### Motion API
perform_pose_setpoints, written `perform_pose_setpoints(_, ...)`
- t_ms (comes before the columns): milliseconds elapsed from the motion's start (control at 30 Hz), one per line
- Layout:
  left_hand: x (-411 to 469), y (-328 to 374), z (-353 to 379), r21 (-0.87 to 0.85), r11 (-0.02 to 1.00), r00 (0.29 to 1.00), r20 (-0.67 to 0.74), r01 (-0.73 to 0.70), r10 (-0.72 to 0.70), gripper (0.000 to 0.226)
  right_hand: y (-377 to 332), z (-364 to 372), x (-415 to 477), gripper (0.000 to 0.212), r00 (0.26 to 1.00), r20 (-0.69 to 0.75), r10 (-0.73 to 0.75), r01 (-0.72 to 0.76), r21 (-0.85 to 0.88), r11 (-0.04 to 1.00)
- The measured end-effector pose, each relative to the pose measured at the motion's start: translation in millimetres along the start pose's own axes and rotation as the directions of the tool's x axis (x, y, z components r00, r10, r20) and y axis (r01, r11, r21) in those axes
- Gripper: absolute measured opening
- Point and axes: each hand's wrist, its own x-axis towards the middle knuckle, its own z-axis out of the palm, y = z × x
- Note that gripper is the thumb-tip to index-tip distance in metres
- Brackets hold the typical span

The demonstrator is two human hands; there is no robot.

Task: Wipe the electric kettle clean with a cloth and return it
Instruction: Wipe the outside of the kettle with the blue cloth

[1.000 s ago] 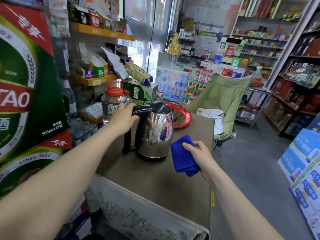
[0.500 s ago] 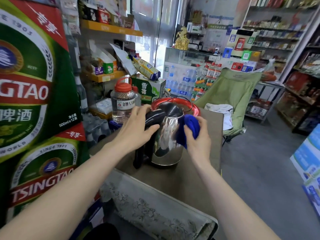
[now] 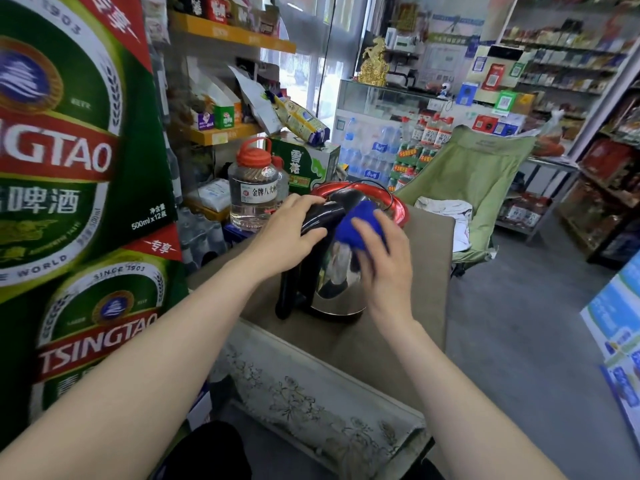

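The electric kettle (image 3: 332,271) stands upright near the middle of the brown table (image 3: 408,327), its steel body shining and its black handle facing about eight o'clock, toward the person. The left hand (image 3: 291,233) comes in from seven o'clock and wraps over the top bend of the handle: fingers curl around the far side, thumb lies along the near side, so the grip is closed on the handle. The right hand (image 3: 384,261) reaches in from five o'clock and presses the blue cloth (image 3: 363,220) against the kettle's upper shoulder, at roughly two o'clock of the body. Its fingers are spread flat over the bunched cloth rather than curled tight; the thumb side is hidden, so I cannot tell how firmly the cloth is pinched. Directly behind the kettle, at twelve o'clock, a red tray (image 3: 398,206) shows past the lid. At ten o'clock a clear jar (image 3: 254,199) with a red cap sits just off the table.
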Motion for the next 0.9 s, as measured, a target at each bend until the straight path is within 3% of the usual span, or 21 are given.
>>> perform_pose_setpoints(67,0.6,-1.8,0.4,-0.003,1.000,1.000,0.010,0.009,-0.009,0.050,-2.2,-0.7,7.3,0.041,0.989,-0.059,0.132,-0.132,-0.003,0.991)
perform_pose_setpoints(133,1.0,-3.3,2.0,0.001,1.000,1.000,-0.006,-0.016,0.016,0.050,-7.3,5.5,-2.9,0.039,0.998,-0.007,-0.055,0.054,-0.074,0.996)
perform_pose_setpoints(200,0.6,-3.2,2.8,-0.003,1.000,1.000,-0.013,-0.025,0.025,0.050,-2.5,14.1,-22.9,0.037,0.944,0.099,-0.315,0.326,-0.128,0.937)
perform_pose_setpoints(267,0.0,-1.2,2.9,-0.007,1.000,1.000,-0.005,-0.008,0.008,0.049,6.6,14.2,-30.4,0.040,0.901,0.161,-0.403,0.427,-0.157,0.891)
perform_pose_setpoints(333,0.4,0.7,2.4,0.004,1.000,1.000,-0.005,-0.002,0.002,0.048,6.7,10.1,-18.3,0.038,0.931,0.098,-0.351,0.362,-0.145,0.921)
perform_pose_setpoints(433,0.7,2.5,1.7,0.018,1.000,1.000,-0.001,0.003,-0.003,0.048,-0.8,2.8,12.3,0.036,0.997,-0.021,-0.077,0.075,-0.069,0.995)
perform_pose_setpoints(467,0.6,2.4,1.7,0.018,1.000,1.000,-0.002,0.006,-0.006,0.048,-3.7,3.1,16.0,0.037,0.998,-0.035,-0.045,0.043,-0.065,0.997)
perform_pose_setpoints(533,-0.9,2.3,2.1,0.013,1.000,1.000,-0.004,-0.001,0.002,0.047,-2.8,10.0,-3.1,0.037,0.984,-0.005,-0.178,0.176,-0.109,0.978)
perform_pose_setpoints(633,-2.4,1.8,2.0,0.004,1.000,1.000,-0.002,-0.014,0.014,0.047,17.8,17.6,-61.6,0.035,0.823,0.249,-0.511,0.548,-0.110,0.829)
perform_pose_setpoints(700,-2.6,1.3,1.1,0.003,1.000,1.000,0.011,0.000,0.000,0.047,28.5,11.9,-75.8,0.037,0.702,0.393,-0.594,0.668,-0.073,0.741)
perform_pose_setpoints(733,-2.5,1.3,0.6,0.005,1.000,1.000,0.013,0.003,-0.003,0.047,29.3,8.9,-69.6,0.038,0.692,0.389,-0.608,0.682,-0.076,0.727)
perform_pose_setpoints(800,-1.9,1.8,0.3,-0.001,1.000,1.000,0.009,-0.004,0.004,0.047,22.9,5.8,-44.6,0.039,0.788,0.257,-0.560,0.603,-0.137,0.786)
perform_pose_setpoints(867,-1.0,2.5,0.5,-0.004,1.000,1.000,0.009,-0.005,0.005,0.048,15.0,5.3,-15.9,0.040,0.924,0.066,-0.376,0.382,-0.162,0.910)
perform_pose_setpoints(900,-1.0,2.6,0.6,-0.002,1.000,1.000,0.009,-0.004,0.004,0.048,10.5,7.4,-10.3,0.041,0.959,0.014,-0.282,0.281,-0.151,0.948)
